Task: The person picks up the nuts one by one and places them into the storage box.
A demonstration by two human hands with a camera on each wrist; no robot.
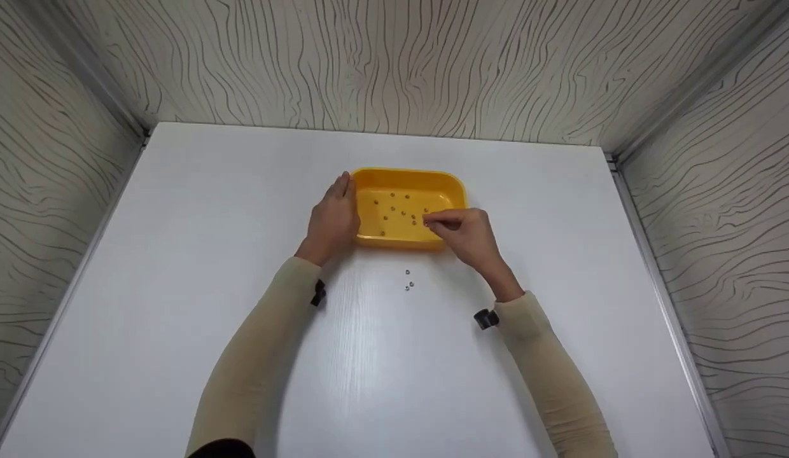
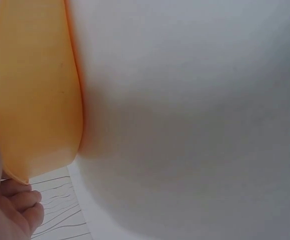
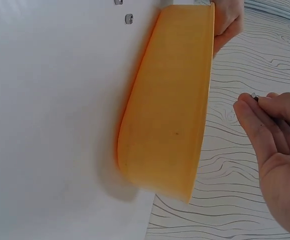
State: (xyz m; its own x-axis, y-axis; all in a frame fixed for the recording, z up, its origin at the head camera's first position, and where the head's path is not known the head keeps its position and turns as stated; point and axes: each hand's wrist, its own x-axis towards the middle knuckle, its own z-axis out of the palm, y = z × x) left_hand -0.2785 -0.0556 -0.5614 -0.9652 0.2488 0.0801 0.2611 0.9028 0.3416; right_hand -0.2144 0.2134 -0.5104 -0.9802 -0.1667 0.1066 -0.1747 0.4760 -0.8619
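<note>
A yellow plastic tub [image 1: 401,243] sits on the white table with several small metal nuts [image 1: 403,213] scattered over its floor. My left hand [image 1: 333,222] holds its left side, and in the left wrist view the fingers [image 2: 22,202] bend down past a corner of the rim. Above the tub's right front corner, my right hand [image 1: 467,235] pinches one nut [image 3: 255,97] between thumb and fingertips. Three loose nuts [image 1: 411,284] lie on the table in front of the tub.
The white table [image 1: 178,286] extends around the tub on all sides. Wood-grain patterned panels [image 1: 382,70] rise behind the table and along both sides, with grey metal strips at the corners.
</note>
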